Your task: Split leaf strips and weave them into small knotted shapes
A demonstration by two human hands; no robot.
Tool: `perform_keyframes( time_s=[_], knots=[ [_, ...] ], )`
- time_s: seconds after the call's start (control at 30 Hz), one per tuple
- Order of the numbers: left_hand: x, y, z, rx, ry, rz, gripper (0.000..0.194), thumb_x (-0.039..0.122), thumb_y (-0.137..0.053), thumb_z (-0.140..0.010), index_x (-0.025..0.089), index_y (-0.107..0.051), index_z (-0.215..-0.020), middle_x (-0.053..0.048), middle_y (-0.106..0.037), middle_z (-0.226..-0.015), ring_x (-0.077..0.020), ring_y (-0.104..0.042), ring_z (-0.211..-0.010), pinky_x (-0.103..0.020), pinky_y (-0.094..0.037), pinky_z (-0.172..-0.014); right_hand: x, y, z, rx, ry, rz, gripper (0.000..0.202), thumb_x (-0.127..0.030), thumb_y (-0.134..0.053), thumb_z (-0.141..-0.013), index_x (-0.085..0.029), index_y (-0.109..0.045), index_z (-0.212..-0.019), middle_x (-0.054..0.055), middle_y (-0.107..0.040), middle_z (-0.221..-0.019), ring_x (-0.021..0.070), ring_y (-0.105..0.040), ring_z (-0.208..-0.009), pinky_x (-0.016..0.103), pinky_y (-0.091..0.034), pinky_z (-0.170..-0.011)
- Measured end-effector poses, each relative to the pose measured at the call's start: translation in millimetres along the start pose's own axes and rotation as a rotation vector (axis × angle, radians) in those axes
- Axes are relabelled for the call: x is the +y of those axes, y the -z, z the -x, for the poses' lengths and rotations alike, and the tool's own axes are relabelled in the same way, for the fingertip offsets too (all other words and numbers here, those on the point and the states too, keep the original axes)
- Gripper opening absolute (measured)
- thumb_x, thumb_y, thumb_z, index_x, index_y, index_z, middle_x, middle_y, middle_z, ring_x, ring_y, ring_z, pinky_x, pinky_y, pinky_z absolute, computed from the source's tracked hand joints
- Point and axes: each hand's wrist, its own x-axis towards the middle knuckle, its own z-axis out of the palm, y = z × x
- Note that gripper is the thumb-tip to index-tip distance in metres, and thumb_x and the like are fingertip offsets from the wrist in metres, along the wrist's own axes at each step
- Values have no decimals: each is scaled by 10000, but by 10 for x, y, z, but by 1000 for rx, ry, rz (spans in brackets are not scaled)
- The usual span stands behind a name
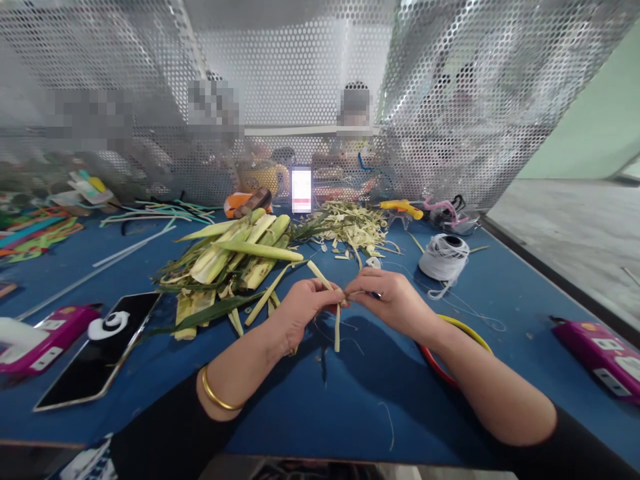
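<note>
Left hand [311, 301] and right hand [396, 299] are clamping their grip on a flat, pale-green husk strip [337, 333]; overpulling would be risking splits.

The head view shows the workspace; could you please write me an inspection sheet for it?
Surface: blue tabletop, plant scraps toward the back.
Job's things: pale strip, pinched; husk pile left of it.
Clutter: dark-screened device, thread spool, magenta device at right.
Hands: left hand pinches the strip; right hand close beside it, grip unclear.
Cables: none certain; red-and-yellow loop, possibly not a cable.
Surroundings: perforated panel behind the tabletop.
</note>
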Motion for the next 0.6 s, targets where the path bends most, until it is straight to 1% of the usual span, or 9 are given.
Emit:
perform_keyframes(
  time_s=[0.1,0.17,0.23,0.33,0.4,0.5,0.6],
  knots=[
    [3,21,3,-26,4,2,223,276,-815,-573,136,-680,-680,-50,-678,-658,-126,-596,-641,-227,-453,-647,-15,-24,14,30,141,245,258,-178,-421,-942,-160,-662,-851,63,-607,-796,148,-551,-727,263,-441,-658],
    [17,43,13,-70,32,1,246,317,-814,-585,124,-694,-682,-54,-687,-690,-111,-578,-635,-214,-444,-637,-19,-40,22,54,233,406,288,-168,-387,-951,-142,-654,-845,82,-598,-787,170,-522,-727,288,-436,-661],
    [44,66,26,-118,70,-6,274,349,-821,-575,117,-694,-649,-55,-683,-684,-103,-557,-610,-215,-439,-626,-21,-49,30,63,314,507,308,-151,-363,-955,-132,-649,-842,90,-594,-779,180,-498,-722,304,-433,-667],
    [99,88,45,-170,107,-28,315,390,-832,-546,119,-696,-630,-54,-678,-677,-104,-540,-585,-232,-438,-632,-26,-50,42,99,385,573,308,-130,-350,-956,-132,-645,-865,86,-595,-779,181,-485,-727,305,-432,-674],
    [129,88,56,-181,110,-53,331,415,-830,-534,125,-694,-616,-52,-674,-668,-106,-536,-578,-241,-437,-636,-27,-46,48,134,417,596,297,-121,-354,-954,-128,-644,-885,88,-599,-784,181,-487,-729,305,-432,-670],
    [146,71,71,-152,75,-94,337,427,-825,-515,131,-684,-591,-43,-660,-625,-113,-534,-570,-245,-436,-630,-9,-44,50,149,439,596,278,-119,-369,-951,-122,-644,-914,95,-612,-805,185,-501,-738,307,-438,-666],
    [132,51,76,-109,45,-96,309,401,-817,-517,131,-681,-579,-42,-653,-600,-119,-538,-569,-244,-433,-609,36,-53,40,160,397,535,280,-128,-370,-956,-154,-647,-929,82,-626,-831,175,-526,-752,295,-450,-680]
  ],
)
